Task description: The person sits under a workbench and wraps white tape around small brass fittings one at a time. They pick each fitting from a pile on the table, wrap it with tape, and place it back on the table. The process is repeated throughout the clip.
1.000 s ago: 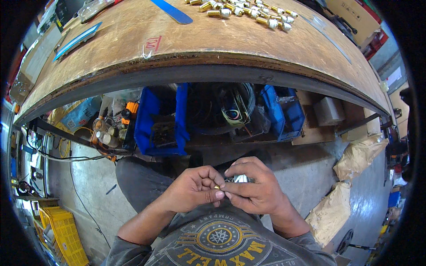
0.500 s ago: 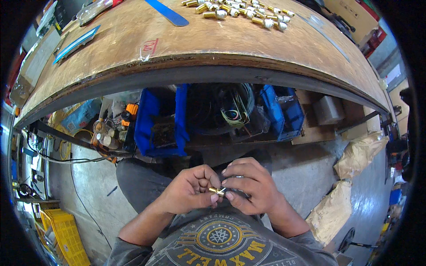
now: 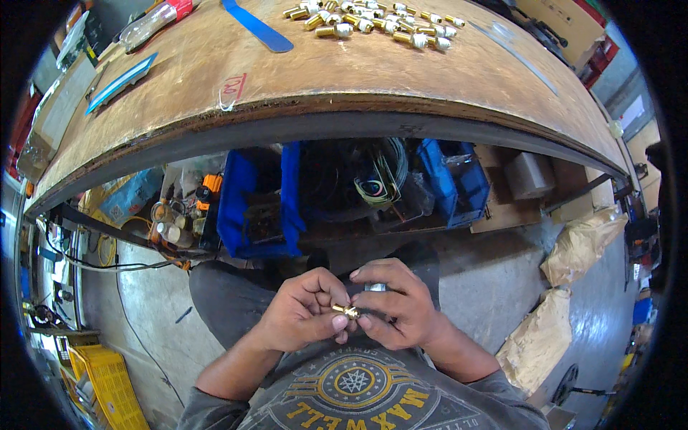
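Observation:
Over my lap, my left hand (image 3: 307,308) pinches a small brass threaded fitting (image 3: 347,311) between thumb and fingers. Its end shows beyond the fingertips, with a pale band around it. My right hand (image 3: 398,304) is curled close on the other side, thumb and fingertips at the fitting's right end. A small pale roll (image 3: 375,287), which looks like thread seal tape, is tucked between its fingers and partly hidden. On the bench ahead lies a loose pile of brass fittings (image 3: 333,31) with white tape wrapped round one end.
The wooden bench (image 3: 301,75) carries a blue strip (image 3: 258,27), a clear bottle (image 3: 147,29) and a metal ruler (image 3: 519,57). Blue bins (image 3: 292,193) and coiled wire (image 3: 390,175) sit beneath. Brown paper packages (image 3: 537,344) lie at right, a yellow crate (image 3: 107,387) at left.
The white strip that stuck out beside the fitting no longer shows. My right fingers have shifted slightly left, and more of the pale roll is visible between them. My left hand keeps its pinch.

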`<state>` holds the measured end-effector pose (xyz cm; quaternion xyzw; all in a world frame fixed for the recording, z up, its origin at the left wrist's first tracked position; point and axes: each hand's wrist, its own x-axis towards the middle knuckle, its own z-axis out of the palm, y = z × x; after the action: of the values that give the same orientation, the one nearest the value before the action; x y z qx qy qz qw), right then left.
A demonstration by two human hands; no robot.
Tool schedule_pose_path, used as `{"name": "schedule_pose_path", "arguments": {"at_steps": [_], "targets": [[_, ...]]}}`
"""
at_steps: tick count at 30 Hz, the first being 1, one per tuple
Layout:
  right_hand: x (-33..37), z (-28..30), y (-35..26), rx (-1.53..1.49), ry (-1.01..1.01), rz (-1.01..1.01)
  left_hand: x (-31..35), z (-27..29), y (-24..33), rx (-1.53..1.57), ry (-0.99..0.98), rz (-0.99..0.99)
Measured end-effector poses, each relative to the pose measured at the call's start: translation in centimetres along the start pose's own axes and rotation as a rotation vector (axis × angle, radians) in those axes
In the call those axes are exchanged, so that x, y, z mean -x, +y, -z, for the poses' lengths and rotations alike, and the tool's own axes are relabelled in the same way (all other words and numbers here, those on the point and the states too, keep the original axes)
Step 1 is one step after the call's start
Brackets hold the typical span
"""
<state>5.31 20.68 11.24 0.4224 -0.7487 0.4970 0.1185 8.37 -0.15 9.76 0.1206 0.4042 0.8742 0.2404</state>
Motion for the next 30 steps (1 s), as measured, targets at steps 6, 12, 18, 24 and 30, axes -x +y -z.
{"name": "schedule_pose_path", "arguments": {"at_steps": [6,12,18,24,30], "targets": [[0.6,-1.0,0.2,0.036,-0.061,-0.077,-0.1,-0.8,0.0,-0.158,0.136,-0.204],[0.8,-1.1,-0.4,-0.115,0.009,-0.243,0.1,-0.6,0.2,-0.164,0.184,-0.209],[0.8,-0.3,-0.3,-0.471,0.089,-0.466,0.4,0.3,-0.2,-0.123,0.179,-0.179],[1.4,-0.8,0.6,-0.524,0.135,-0.459,-0.2,0.4,-1.1,-0.13,0.219,-0.161],[0.4,-0.1,-0.3,-0.179,0.098,-0.255,0.0,0.6,-2.0,0.051,0.08,0.079]]}}
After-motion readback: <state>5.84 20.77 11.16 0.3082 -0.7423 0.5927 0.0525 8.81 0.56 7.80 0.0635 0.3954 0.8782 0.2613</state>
